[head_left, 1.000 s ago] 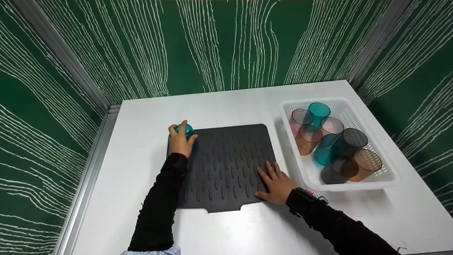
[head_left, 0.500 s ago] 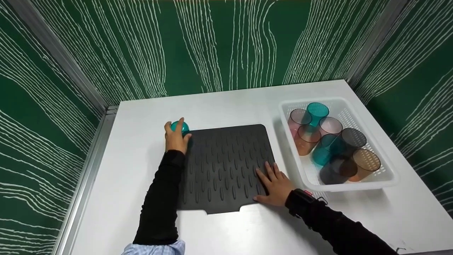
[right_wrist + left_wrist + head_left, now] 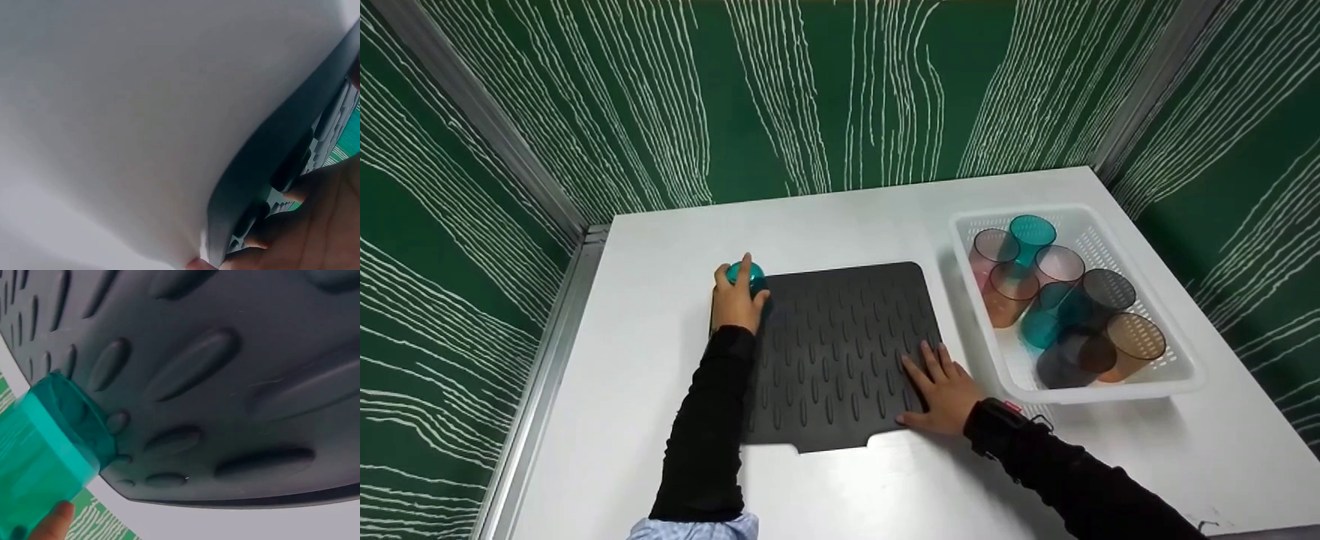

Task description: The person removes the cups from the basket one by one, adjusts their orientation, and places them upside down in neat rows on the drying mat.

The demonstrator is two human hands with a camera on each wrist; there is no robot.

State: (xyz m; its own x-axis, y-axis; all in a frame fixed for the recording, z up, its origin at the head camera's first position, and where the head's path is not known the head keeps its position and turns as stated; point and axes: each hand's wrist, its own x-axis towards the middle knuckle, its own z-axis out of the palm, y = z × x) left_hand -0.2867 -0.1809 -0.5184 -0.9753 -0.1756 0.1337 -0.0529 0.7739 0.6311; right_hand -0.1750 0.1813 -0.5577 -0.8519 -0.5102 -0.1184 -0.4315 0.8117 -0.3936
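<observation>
My left hand (image 3: pixel 736 300) grips a translucent teal cup (image 3: pixel 745 274) at the far left corner of the black ribbed mat (image 3: pixel 840 352). In the left wrist view, the teal cup (image 3: pixel 50 450) has its rim at the mat's surface beside the raised ridges, and one fingertip (image 3: pixel 55 522) shows against its side. The cup's base faces up; my fingers and palm hide part of it. My right hand (image 3: pixel 949 394) rests on the mat's near right edge with its fingers spread. In the right wrist view, those fingers (image 3: pixel 298 225) lie along the dark mat edge (image 3: pixel 259 152).
A white perforated basket (image 3: pixel 1001 360) stands right of the mat, holding several translucent cups: pink, teal, grey and an amber cup (image 3: pixel 1132 345). Beneath everything is a white table (image 3: pixel 840 225), with green patterned walls (image 3: pixel 825 97) behind and at both sides.
My left hand and the teal cup shifted slightly left and away, then came back a little toward me and right, staying by the mat's far left corner. My right hand has stayed put.
</observation>
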